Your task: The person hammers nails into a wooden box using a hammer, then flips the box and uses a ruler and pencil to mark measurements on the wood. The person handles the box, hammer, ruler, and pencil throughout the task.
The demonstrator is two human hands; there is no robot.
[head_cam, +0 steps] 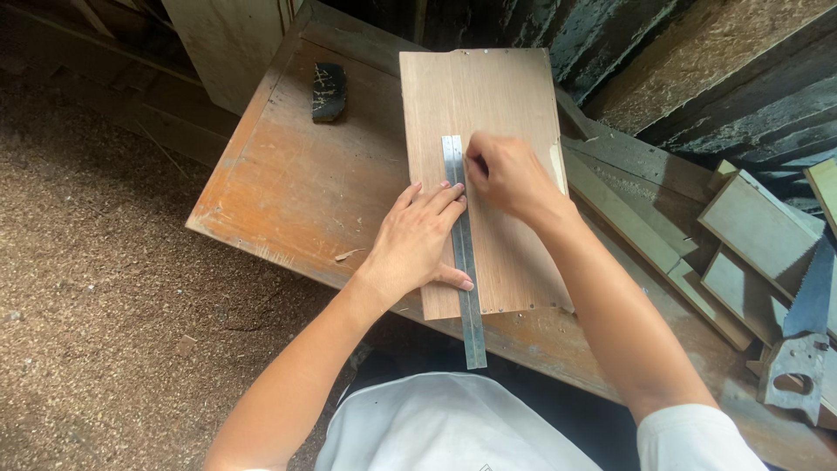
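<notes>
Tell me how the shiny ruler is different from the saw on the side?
The metal ruler is a long, thin, straight strip; the saw has a wide blade that tapers, and a handle with a hole. The ruler lies on the thin wooden board, pressed down by the left hand, with the right hand beside it; the saw lies untouched among wood offcuts. The ruler overhangs the table edge. Both look like grey metal.

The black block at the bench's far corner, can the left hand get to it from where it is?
Probably yes: the bare bench lies between the left hand and the black block, though that hand is pressing the ruler.
</notes>
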